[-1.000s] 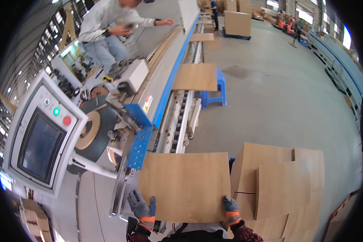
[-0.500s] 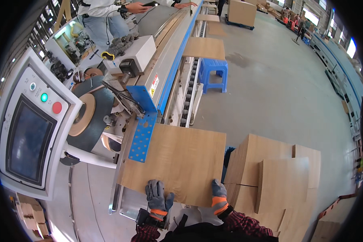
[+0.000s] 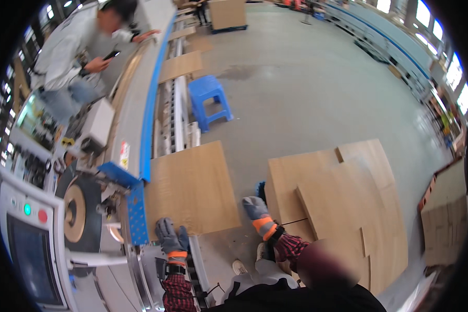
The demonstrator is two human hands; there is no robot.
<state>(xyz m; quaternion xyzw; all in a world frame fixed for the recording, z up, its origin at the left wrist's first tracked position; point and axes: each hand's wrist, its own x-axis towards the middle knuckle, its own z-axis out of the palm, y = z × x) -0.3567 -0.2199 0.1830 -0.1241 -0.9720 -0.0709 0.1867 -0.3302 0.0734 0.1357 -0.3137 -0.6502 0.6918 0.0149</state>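
Note:
A flat wood-grain board [image 3: 190,190] lies at the near end of the machine, its left side by a perforated blue guide plate [image 3: 136,216]. My left hand [image 3: 171,236], in a grey and orange glove, rests at the board's near left edge, fingers stretched out and thumb apart. Off the board's right side, my gloved right hand [image 3: 256,209] hangs in the gap before the stacked boards [image 3: 343,208]. It holds nothing that I can see, and its fingers look loosely extended.
A control panel [image 3: 34,244] with a dark screen stands at left, beside a large reel [image 3: 75,208]. A blue stool [image 3: 210,101] is by the roller conveyor. Across the machine, a person [image 3: 70,57] holds a phone. Another board [image 3: 182,66] lies farther along.
My view has swung to the right. The board has slid forward along the guide plate. My right hand has come off its right edge toward the stack; my left hand stays at the near edge.

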